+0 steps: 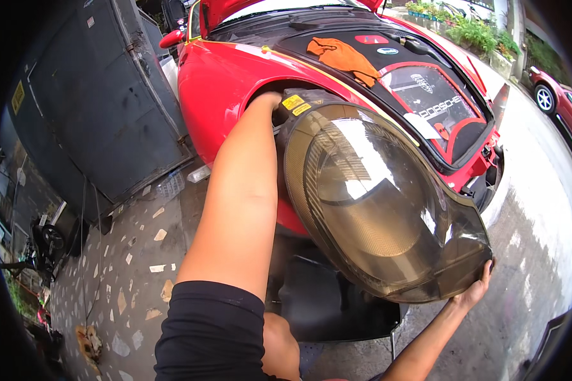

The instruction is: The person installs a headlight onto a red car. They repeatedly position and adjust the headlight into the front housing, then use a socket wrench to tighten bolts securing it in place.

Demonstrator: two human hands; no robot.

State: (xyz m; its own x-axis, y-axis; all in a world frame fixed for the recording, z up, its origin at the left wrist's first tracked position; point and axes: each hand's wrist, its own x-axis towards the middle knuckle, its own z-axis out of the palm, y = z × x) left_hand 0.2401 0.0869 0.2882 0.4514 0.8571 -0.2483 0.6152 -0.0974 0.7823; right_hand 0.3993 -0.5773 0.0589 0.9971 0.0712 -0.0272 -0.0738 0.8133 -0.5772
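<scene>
Smoked headlight tilted at front corner of red car. Right hand: grip holding headlight's lower end. Left hand mostly hidden beside upper end; cannot tell grip.

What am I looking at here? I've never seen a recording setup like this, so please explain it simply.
These are a person's own bare hands, seen from a fisheye camera worn on the head, so straight edges bend. The right hand grips the lower corner of a tinted headlight assembly. The left hand reaches in behind its upper end, beside the red car's fender; its fingers are hidden. An orange cloth lies on the car's black cover.
</scene>
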